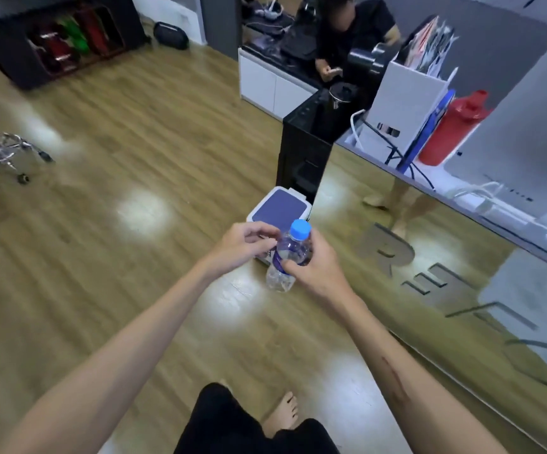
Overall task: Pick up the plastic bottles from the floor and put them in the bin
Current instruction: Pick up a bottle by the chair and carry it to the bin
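Head view | right hand [314, 263] grips plastic bottle [287, 257] | left hand [246, 244] fingers curled, touching bottle

We see an evenly bright indoor scene lit from overhead: soft white patches of glare lie on the glossy wood floor [108, 132], the strongest one near the middle and another just below the bottle [287, 257]. Shadows are faint and diffuse. Motion blur smears most of the frame, heaviest at the far left, where the chair base [1, 155] and the dark shelf [59, 37] streak. The hands and bottle at centre are sharper, though still soft. The mirror-like panel [429, 273] on the right carries hazy reflections and blurred lettering. Wide-angle distortion bends the straight edges and stretches our forearms near the bottom corners.
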